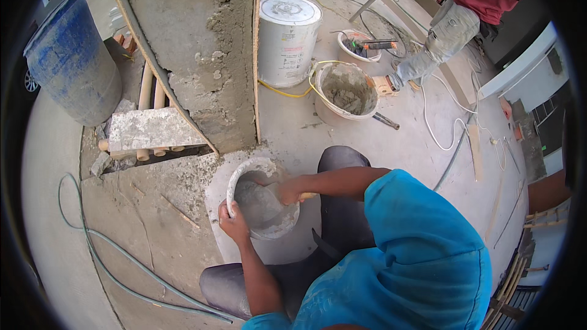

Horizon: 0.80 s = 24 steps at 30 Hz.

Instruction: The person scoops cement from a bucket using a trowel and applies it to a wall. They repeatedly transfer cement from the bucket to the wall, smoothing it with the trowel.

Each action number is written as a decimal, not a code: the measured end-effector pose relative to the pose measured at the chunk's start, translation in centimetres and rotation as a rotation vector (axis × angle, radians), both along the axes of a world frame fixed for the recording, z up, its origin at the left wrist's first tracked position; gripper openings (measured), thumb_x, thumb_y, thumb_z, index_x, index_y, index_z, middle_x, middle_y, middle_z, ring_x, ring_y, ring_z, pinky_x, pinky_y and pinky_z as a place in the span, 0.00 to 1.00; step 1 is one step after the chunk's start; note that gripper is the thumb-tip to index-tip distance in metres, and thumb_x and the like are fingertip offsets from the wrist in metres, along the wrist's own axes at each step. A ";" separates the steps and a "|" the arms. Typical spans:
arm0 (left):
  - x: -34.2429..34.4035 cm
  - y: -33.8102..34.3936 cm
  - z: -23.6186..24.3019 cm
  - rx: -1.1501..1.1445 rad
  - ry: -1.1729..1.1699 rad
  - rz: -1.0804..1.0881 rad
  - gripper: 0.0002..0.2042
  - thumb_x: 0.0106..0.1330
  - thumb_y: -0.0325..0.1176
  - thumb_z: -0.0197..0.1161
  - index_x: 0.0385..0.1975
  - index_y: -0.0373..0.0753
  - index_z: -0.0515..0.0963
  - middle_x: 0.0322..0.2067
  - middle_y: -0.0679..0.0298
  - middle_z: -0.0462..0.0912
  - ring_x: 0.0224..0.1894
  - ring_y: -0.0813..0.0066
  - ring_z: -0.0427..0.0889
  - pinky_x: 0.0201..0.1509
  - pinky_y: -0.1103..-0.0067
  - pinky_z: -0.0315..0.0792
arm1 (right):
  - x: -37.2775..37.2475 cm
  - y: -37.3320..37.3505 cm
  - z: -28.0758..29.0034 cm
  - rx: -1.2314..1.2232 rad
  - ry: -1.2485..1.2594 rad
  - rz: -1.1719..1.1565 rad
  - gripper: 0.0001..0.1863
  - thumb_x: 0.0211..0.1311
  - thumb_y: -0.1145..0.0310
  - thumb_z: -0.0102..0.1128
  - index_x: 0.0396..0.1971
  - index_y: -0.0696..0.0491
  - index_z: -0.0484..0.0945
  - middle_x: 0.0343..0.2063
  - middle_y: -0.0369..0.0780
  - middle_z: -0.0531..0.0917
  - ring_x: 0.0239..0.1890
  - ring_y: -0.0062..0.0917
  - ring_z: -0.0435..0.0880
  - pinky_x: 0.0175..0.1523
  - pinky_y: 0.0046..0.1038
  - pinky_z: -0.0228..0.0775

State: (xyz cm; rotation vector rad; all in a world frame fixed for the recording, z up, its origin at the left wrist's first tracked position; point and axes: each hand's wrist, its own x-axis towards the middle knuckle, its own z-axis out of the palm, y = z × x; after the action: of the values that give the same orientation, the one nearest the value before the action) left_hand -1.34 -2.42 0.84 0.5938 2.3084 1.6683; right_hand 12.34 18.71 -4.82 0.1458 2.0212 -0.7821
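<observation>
A small mortar-crusted bucket (232,184) stands on the floor between my bent knees. My left hand (233,223) is closed on its near left rim. My right hand (289,190) reaches inside, wrapped around a trowel whose pale wooden handle end (308,195) sticks out behind the fist. The grey trowel blade (266,198) lies against the wet grey mortar (251,194) in the bucket, and where blade and mortar meet is hard to tell apart.
Ahead rises a partly plastered column (205,49). Beyond my right arm are a mortar bucket (325,107), a lidded white bucket (287,46) and a tool-filled tub (361,55). A blue barrel (73,61) and green hose (131,263) are left; a co-worker (452,30) stands far right.
</observation>
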 end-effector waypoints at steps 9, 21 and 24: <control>-0.6 -1.9 -1.3 -0.051 0.006 0.034 0.17 0.74 0.39 0.58 0.49 0.28 0.80 0.42 0.51 0.84 0.44 0.59 0.82 0.52 0.67 0.73 | -0.5 -5.7 9.8 -0.717 -0.279 -1.046 0.17 0.73 0.53 0.56 0.40 0.52 0.81 0.24 0.32 0.79 0.20 0.23 0.77 0.25 0.30 0.72; -1.2 -0.8 -1.4 -0.149 -0.012 -0.020 0.21 0.76 0.45 0.58 0.46 0.27 0.79 0.36 0.55 0.82 0.37 0.64 0.77 0.47 0.68 0.72 | -1.8 -9.4 5.9 0.521 0.396 -0.107 0.07 0.53 0.67 0.68 0.31 0.52 0.90 0.34 0.47 0.90 0.38 0.39 0.91 0.37 0.40 0.82; -1.1 -1.0 -1.6 -0.148 -0.017 -0.004 0.19 0.75 0.43 0.59 0.44 0.28 0.79 0.34 0.56 0.81 0.36 0.65 0.76 0.45 0.69 0.72 | -0.1 -7.2 10.1 0.453 0.445 0.147 0.08 0.52 0.67 0.68 0.31 0.51 0.90 0.33 0.44 0.90 0.38 0.40 0.91 0.36 0.41 0.82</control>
State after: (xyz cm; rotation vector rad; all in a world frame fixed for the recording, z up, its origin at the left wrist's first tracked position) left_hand -2.40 -3.44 -0.78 0.5506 2.3904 1.4789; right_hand 12.21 11.53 5.26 0.0832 2.5773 -0.2645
